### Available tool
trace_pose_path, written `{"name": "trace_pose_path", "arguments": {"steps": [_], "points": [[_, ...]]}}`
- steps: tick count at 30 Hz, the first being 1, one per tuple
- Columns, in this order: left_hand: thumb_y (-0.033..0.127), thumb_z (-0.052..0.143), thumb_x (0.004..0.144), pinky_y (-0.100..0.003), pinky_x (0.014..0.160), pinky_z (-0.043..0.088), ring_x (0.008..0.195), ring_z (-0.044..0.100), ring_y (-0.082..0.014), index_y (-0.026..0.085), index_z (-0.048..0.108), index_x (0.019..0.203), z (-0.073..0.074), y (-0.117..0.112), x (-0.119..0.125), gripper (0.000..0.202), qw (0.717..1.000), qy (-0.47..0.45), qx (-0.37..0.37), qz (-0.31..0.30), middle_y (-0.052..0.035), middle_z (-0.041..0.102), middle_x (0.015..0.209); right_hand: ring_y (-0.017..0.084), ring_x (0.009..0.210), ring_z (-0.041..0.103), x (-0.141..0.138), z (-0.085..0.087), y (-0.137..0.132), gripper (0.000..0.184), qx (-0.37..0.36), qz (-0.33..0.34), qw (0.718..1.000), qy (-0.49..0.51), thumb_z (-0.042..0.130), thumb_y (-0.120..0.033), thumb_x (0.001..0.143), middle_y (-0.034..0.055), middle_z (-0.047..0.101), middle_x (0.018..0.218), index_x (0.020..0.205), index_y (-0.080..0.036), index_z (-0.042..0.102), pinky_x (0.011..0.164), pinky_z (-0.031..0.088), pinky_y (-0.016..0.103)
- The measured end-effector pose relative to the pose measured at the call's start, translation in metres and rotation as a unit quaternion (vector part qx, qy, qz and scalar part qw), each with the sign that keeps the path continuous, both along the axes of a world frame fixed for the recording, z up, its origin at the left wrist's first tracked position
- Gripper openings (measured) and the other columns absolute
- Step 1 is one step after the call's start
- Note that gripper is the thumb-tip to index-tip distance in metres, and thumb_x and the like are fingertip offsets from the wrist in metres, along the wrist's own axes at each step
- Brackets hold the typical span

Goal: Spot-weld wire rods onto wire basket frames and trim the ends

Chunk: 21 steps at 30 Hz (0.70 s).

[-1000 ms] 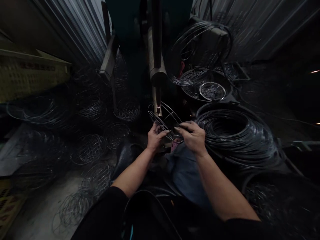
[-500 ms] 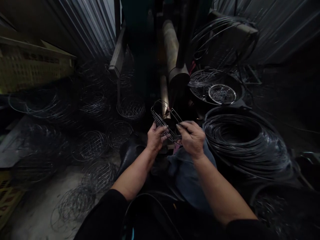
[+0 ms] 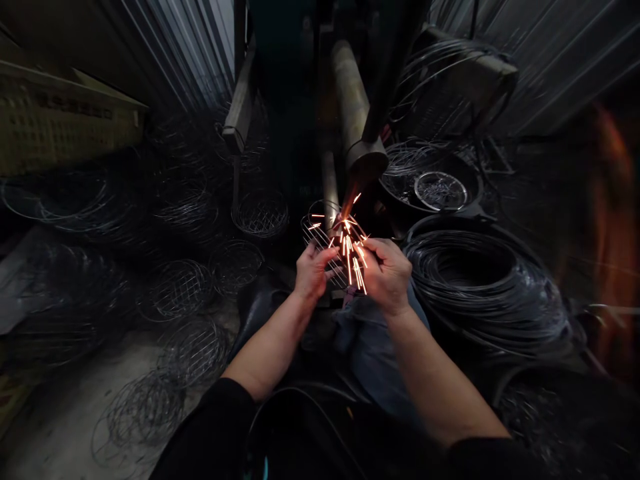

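A small round wire frame (image 3: 323,230) is held at the middle of the view between both hands. My left hand (image 3: 311,272) grips its near left rim with closed fingers. My right hand (image 3: 386,270) pinches its right side. Orange sparks (image 3: 350,250) spray from the point where the frame meets the tip of a spot welder arm (image 3: 361,157) that comes down from above. The far rim of the frame sits against a lower metal post (image 3: 329,193).
Several finished wire baskets (image 3: 175,290) lie over the floor on the left. A big pile of black wire rings (image 3: 483,280) sits to the right. Behind it a dark bowl holds loose wires and a small ring (image 3: 440,190). Corrugated metal walls stand behind.
The upper welder arm has come down onto the wire frame and sparks now fly from the contact point. Both hands keep their grip, nearly unmoved.
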<state>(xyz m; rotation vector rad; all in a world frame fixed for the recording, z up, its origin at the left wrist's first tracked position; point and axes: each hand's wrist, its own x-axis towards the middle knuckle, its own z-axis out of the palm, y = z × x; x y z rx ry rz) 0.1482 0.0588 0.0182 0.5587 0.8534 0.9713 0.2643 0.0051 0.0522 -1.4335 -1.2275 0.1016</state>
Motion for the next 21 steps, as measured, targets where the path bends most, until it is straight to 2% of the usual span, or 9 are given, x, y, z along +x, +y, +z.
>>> {"name": "trace_pose_path", "arguments": {"steps": [2, 4, 7, 9, 13, 16, 21], "points": [[0.027, 0.079, 0.061, -0.031, 0.065, 0.052, 0.077, 0.061, -0.0151, 0.021, 0.063, 0.098, 0.003, 0.0, -0.001, 0.041, 1.0, 0.013, -0.003, -0.016, -0.0022, 0.063, 0.091, 0.017, 0.087, 0.065, 0.001, -0.007, -0.013, 0.01, -0.009, -0.001, 1.0, 0.024, 0.065, -0.026, 0.083, 0.0054, 0.068, 0.099, 0.09, -0.02, 0.069, 0.077, 0.054, 0.032], [0.026, 0.08, 0.059, -0.031, 0.063, 0.052, 0.074, 0.061, -0.0151, 0.019, 0.063, 0.094, 0.006, 0.0, -0.002, 0.039, 0.999, 0.028, -0.01, -0.024, -0.002, 0.063, 0.088, 0.02, 0.098, 0.064, 0.001, -0.018, -0.031, 0.02, -0.015, -0.017, 0.999, 0.04, 0.07, -0.029, 0.08, 0.0075, 0.065, 0.113, 0.098, -0.021, 0.067, 0.08, 0.055, 0.035], [0.023, 0.079, 0.056, -0.032, 0.061, 0.051, 0.065, 0.061, -0.0148, 0.017, 0.061, 0.086, 0.011, 0.002, -0.003, 0.036, 0.999, 0.025, -0.02, -0.026, -0.0009, 0.061, 0.078, 0.021, 0.098, 0.065, -0.001, -0.032, -0.053, 0.017, -0.037, -0.018, 0.999, 0.025, 0.068, -0.029, 0.082, 0.0079, 0.068, 0.106, 0.096, -0.02, 0.067, 0.082, 0.055, 0.037], [0.023, 0.078, 0.057, -0.033, 0.061, 0.052, 0.062, 0.061, -0.0159, 0.016, 0.059, 0.082, 0.013, 0.004, -0.004, 0.033, 0.999, 0.013, -0.039, -0.034, -0.0007, 0.059, 0.074, 0.019, 0.09, 0.067, -0.003, -0.032, -0.056, 0.012, -0.042, -0.001, 0.999, 0.013, 0.063, -0.027, 0.085, 0.0064, 0.071, 0.096, 0.092, -0.02, 0.069, 0.082, 0.056, 0.037], [0.027, 0.072, 0.065, -0.038, 0.065, 0.054, 0.066, 0.066, -0.0209, 0.014, 0.06, 0.086, 0.015, 0.016, -0.007, 0.028, 0.994, 0.008, -0.092, -0.054, -0.0051, 0.059, 0.076, 0.02, 0.084, 0.068, -0.006, -0.013, -0.033, 0.011, -0.034, 0.013, 0.999, 0.01, 0.06, -0.025, 0.084, 0.0057, 0.073, 0.092, 0.087, -0.021, 0.071, 0.079, 0.057, 0.035], [0.03, 0.071, 0.068, -0.039, 0.068, 0.055, 0.067, 0.066, -0.0212, 0.014, 0.06, 0.09, 0.015, 0.026, -0.01, 0.029, 0.994, 0.012, -0.103, -0.047, -0.0065, 0.06, 0.077, 0.02, 0.079, 0.068, -0.006, 0.001, -0.012, 0.012, -0.071, 0.027, 0.997, 0.027, 0.059, -0.025, 0.082, 0.0053, 0.073, 0.086, 0.083, -0.021, 0.071, 0.076, 0.056, 0.035], [0.031, 0.07, 0.07, -0.037, 0.064, 0.055, 0.069, 0.067, -0.0232, 0.015, 0.059, 0.096, 0.017, 0.037, -0.014, 0.033, 0.992, 0.023, -0.117, -0.039, -0.0096, 0.061, 0.083, 0.019, 0.074, 0.067, -0.006, 0.007, 0.002, 0.015, -0.104, 0.043, 0.992, 0.052, 0.058, -0.026, 0.082, 0.0046, 0.07, 0.079, 0.084, -0.019, 0.07, 0.068, 0.054, 0.032]]}}
